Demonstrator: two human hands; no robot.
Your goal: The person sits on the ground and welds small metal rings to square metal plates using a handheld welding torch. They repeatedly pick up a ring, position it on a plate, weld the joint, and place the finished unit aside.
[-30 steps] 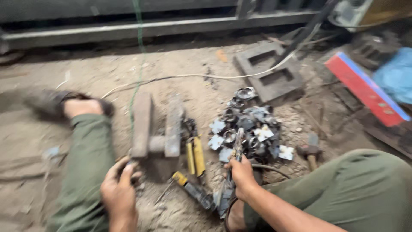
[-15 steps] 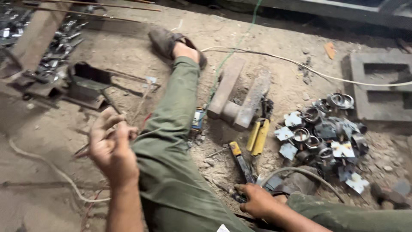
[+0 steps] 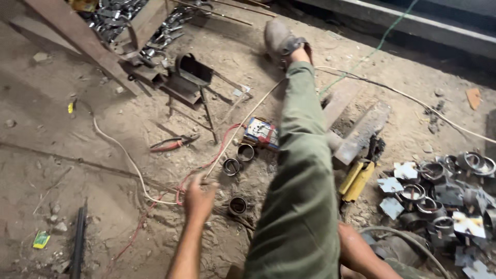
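Note:
My left hand (image 3: 199, 199) is low over the dirt floor, its fingers closed at the lower end of a thin cream wire (image 3: 243, 124) that runs up towards my shoe (image 3: 281, 39). Three short metal rings (image 3: 231, 166) lie on the ground just right of that hand. My leg in green trousers (image 3: 299, 181) stretches across the middle. My right hand (image 3: 356, 250) rests low beside my thigh against a dark tool and a grey hose (image 3: 403, 237); its fingers are hidden.
A pile of metal rings and square plates (image 3: 444, 199) lies at right, next to a yellow-handled tool (image 3: 356, 181) and steel bars (image 3: 361, 132). Red-handled pliers (image 3: 173, 143), a small box (image 3: 261, 132), red wire (image 3: 181, 188) and a black stand (image 3: 194, 72) lie to the left.
The view has swung left and the pile has slid to the right edge. My left hand dropped from open in the air to the floor and closed at the wire.

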